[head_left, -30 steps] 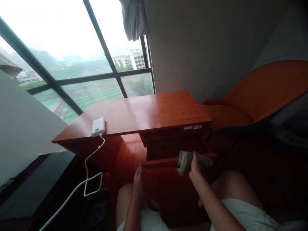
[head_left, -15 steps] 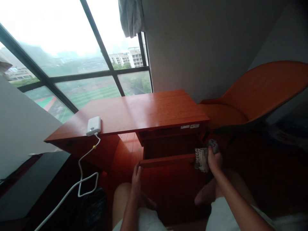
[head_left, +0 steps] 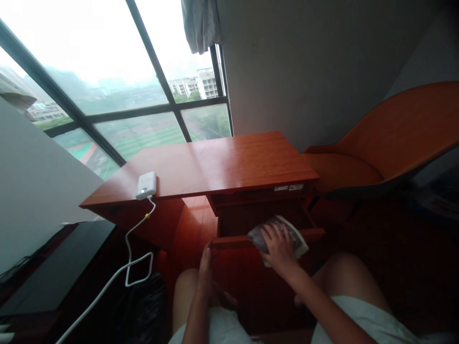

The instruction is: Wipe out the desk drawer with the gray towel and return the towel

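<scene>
A desk drawer [head_left: 229, 242] is pulled out below the reddish-brown desktop. My left hand [head_left: 205, 265] grips the left end of its front panel, fingers around the corner. My right hand [head_left: 278, 246] is closed over a grey cloth [head_left: 297, 239] with a pale edge. The cloth lies across the top edge of the drawer front, right of its middle, and hides that stretch of the panel. The drawer's inside is dark, and part of it is behind the cloth.
A white power bank [head_left: 147, 185] lies on the desk [head_left: 233, 162], its white cable [head_left: 127, 258] hanging down to the left. An orange chair [head_left: 405, 129] stands at the right. A black plastic bag [head_left: 143, 306] is on the floor, lower left. Windows are behind the desk.
My right hand has moved left with the cloth, from the drawer front's right end toward its middle. The cloth is more spread out. My left hand stays at the left corner.
</scene>
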`<action>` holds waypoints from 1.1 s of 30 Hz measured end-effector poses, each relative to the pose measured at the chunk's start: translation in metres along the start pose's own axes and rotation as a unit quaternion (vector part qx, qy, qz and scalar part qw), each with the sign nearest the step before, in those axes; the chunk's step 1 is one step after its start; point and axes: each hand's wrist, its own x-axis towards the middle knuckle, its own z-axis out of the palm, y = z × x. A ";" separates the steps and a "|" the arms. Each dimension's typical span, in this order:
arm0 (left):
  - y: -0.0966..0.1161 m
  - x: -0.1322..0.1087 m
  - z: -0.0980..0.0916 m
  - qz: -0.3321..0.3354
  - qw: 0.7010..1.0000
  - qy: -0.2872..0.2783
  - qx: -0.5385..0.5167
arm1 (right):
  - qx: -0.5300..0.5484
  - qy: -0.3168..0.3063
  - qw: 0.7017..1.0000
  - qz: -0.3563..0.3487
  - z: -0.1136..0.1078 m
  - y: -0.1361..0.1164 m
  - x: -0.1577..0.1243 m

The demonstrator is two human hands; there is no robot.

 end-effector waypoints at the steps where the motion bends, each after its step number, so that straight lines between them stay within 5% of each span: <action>1: 0.002 -0.002 0.001 -0.012 1.000 0.001 -0.018 | 0.016 -0.017 0.999 -0.022 0.011 -0.023 0.004; 6: 0.009 -0.006 0.004 -0.093 0.990 0.018 -0.107 | 0.033 -0.069 0.987 -0.141 0.057 -0.114 0.028; 11: 0.009 0.000 0.008 -0.115 0.985 0.024 -0.129 | -0.029 -0.064 0.965 -0.251 0.070 -0.130 0.046; 18: -0.002 -0.003 -0.001 -0.083 0.993 0.023 -0.078 | -0.091 0.001 0.975 -0.200 0.059 -0.069 0.044; 25: -0.009 -0.001 -0.003 -0.046 0.999 0.018 -0.024 | -0.115 0.152 0.978 -0.090 0.034 0.050 -0.020; 27: -0.009 0.000 -0.001 -0.044 0.999 0.015 -0.019 | -0.119 0.226 0.967 -0.004 0.032 0.077 -0.037; 33: -0.012 0.001 0.003 -0.031 0.999 0.026 -0.021 | -0.040 0.377 0.898 0.223 0.035 0.081 -0.031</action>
